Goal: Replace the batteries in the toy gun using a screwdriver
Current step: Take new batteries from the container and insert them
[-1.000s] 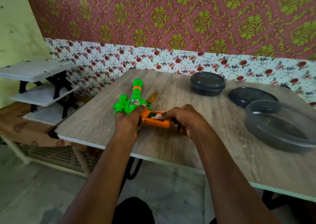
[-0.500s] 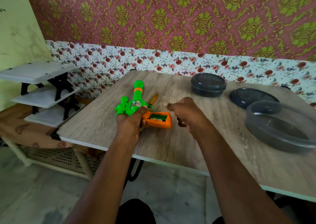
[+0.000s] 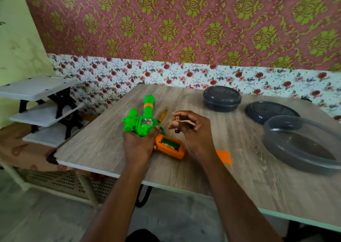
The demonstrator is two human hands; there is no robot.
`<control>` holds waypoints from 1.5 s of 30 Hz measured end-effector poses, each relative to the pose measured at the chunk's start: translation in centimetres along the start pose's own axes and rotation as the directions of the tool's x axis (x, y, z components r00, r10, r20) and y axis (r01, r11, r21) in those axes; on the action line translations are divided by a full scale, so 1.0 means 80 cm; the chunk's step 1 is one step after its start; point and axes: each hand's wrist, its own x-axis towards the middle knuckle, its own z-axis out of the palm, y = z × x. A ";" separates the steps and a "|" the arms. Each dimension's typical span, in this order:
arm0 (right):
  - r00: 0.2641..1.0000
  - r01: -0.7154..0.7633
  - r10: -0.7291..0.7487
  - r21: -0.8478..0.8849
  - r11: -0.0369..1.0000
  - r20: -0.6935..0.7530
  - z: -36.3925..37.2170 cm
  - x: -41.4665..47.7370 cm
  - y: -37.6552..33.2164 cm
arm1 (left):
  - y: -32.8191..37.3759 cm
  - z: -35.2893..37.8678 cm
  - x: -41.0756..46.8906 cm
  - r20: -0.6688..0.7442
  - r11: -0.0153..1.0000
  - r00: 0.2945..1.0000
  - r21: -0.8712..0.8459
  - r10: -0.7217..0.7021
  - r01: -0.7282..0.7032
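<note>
A green toy gun (image 3: 143,118) with an orange grip (image 3: 171,146) lies on the wooden table (image 3: 239,168). The grip's battery compartment is uncovered and shows green inside. My left hand (image 3: 139,144) grips the gun where body and grip meet. My right hand (image 3: 191,131) hovers just right of the gun and pinches a small battery (image 3: 177,124) upright between thumb and fingers. An orange cover plate (image 3: 224,156) lies flat on the table by my right wrist. A yellow-handled screwdriver (image 3: 163,115) rests beyond the gun, partly hidden.
A closed dark grey round container (image 3: 222,98) stands at the back. A dark lid (image 3: 271,112) and an open grey bowl (image 3: 302,145) sit on the right. A white shelf rack (image 3: 40,108) stands left of the table.
My right hand left the orange grip and rose up and to the right, now with a battery between its fingers. The compartment lies uncovered. My left hand stayed on the gun.
</note>
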 end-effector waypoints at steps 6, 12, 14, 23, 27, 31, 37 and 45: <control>0.997 0.079 -0.079 0.015 0.997 -0.003 -0.001 -0.008 0.003 | -0.010 0.000 0.005 -0.017 0.998 0.998 0.046 0.053 -0.052; 0.976 0.204 -0.184 -0.205 0.957 0.112 0.000 -0.016 0.008 | -0.008 0.000 0.002 -0.021 0.996 0.997 0.044 0.081 -0.080; 0.968 0.241 -0.214 -0.256 0.936 0.129 -0.001 -0.017 0.010 | -0.006 0.000 -0.001 -0.015 0.995 0.996 0.046 0.087 -0.086; 0.941 0.322 -0.253 -0.355 0.878 0.227 -0.002 -0.017 0.022 | -0.009 -0.001 0.003 -0.010 0.997 0.997 0.021 0.080 -0.080; 0.934 0.339 -0.257 -0.391 0.856 0.248 0.004 -0.017 0.027 | -0.011 0.000 0.006 -0.039 0.998 0.997 0.013 0.068 -0.067; 0.951 0.297 -0.235 -0.390 0.872 0.198 0.008 -0.015 0.028 | -0.010 0.005 0.004 -0.020 0.995 0.997 -0.059 0.080 -0.081; 0.935 0.341 -0.257 -0.426 0.838 0.243 0.007 -0.016 0.026 | -0.009 0.005 -0.001 -0.005 0.990 0.997 -0.120 0.079 -0.079; 0.874 0.468 -0.305 -0.487 0.738 0.379 -0.001 -0.019 0.010 | -0.004 0.009 -0.001 -0.008 0.985 0.998 -0.163 0.064 -0.065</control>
